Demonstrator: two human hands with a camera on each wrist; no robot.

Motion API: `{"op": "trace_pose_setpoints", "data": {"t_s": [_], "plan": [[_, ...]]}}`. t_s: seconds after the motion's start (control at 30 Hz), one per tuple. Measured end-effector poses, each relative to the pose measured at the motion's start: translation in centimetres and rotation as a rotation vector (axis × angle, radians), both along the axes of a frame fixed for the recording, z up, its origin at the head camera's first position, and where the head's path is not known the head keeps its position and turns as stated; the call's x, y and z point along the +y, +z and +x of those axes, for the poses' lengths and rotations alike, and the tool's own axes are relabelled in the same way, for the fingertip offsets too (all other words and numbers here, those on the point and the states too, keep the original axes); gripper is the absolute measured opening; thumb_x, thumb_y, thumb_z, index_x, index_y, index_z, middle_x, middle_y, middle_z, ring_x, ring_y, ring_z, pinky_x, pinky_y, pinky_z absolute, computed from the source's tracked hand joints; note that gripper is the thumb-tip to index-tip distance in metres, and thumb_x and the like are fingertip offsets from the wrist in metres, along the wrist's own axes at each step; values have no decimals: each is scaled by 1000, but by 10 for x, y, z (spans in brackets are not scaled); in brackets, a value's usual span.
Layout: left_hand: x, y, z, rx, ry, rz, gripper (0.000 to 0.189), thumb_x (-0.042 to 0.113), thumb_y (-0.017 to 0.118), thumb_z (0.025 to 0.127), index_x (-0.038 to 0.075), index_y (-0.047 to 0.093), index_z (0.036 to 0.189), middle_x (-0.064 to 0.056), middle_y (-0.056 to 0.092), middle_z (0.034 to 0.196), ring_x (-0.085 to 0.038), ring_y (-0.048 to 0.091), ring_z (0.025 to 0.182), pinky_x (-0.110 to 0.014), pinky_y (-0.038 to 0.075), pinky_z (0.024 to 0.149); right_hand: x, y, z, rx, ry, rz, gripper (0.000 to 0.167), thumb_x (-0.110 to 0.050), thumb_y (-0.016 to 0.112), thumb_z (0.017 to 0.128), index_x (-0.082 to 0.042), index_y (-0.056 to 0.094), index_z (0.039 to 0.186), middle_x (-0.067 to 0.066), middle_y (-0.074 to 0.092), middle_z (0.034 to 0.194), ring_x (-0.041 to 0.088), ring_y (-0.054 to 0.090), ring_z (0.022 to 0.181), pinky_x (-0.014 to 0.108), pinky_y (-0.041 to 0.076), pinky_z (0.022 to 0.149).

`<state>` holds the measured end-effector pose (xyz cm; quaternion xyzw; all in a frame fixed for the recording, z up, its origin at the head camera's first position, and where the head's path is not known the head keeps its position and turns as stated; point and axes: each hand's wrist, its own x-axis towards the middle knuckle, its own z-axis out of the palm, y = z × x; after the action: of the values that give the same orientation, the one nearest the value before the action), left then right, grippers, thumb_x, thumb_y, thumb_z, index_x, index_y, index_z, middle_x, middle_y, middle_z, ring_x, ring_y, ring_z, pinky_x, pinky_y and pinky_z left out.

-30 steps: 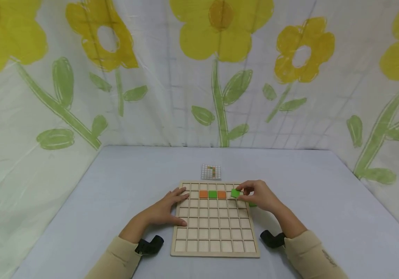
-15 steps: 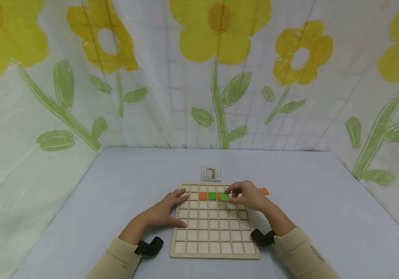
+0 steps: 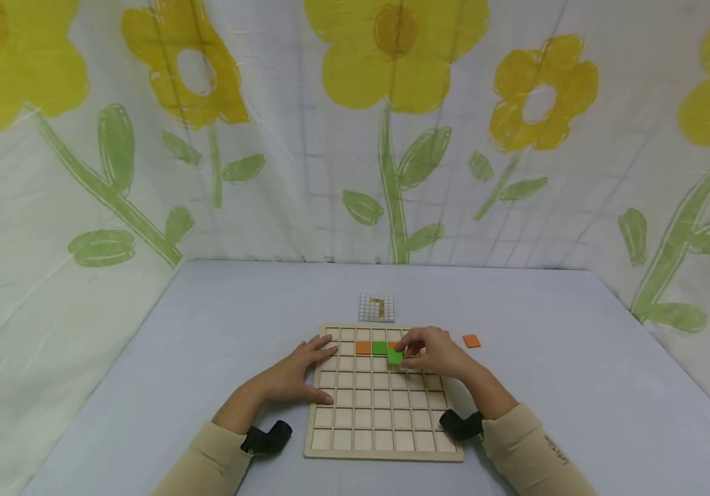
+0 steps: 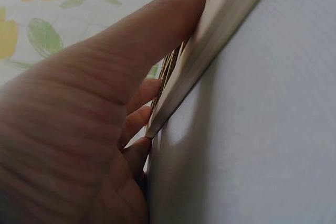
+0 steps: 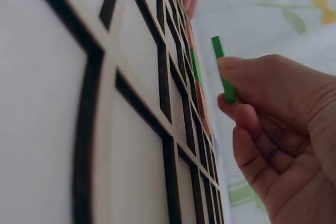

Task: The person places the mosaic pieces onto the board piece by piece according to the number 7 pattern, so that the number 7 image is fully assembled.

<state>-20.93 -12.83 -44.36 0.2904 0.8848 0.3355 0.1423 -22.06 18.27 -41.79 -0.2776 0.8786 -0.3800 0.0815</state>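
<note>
A wooden grid board lies on the table. In its second row from the far edge sit an orange tile, a green tile and another orange tile, partly covered in the head view. My right hand pinches a second green tile between thumb and finger, just on the near side of that row. The right wrist view shows this held green tile raised off the board. Spread fingers of my left hand rest on the board's left edge, thumb lower down on the same side.
Beyond the board lies a small printed grid card with a coloured pattern. A loose orange tile is right of the board, and more orange shows behind the right hand. A flowered curtain hangs behind the table.
My right hand has carried the green tile leftward across the board, then slightly nearer, to below the right-hand orange tile. Loose orange pieces behind it have come into view. The left hand stays put.
</note>
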Motion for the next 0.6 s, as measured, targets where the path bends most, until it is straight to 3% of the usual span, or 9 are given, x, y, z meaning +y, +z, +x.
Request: {"op": "trace_pose_setpoints", "data": {"t_s": [0.6], "plan": [[0,-1,0,5,1,1,91,44,79,70,9,37,143,-11,16,156,-42,3,143,-63,12,111,2,-7,-1,10,20,17,19,-17,74,80,-6,71,95,7,65,94,5,51,74,20,46,65]]}}
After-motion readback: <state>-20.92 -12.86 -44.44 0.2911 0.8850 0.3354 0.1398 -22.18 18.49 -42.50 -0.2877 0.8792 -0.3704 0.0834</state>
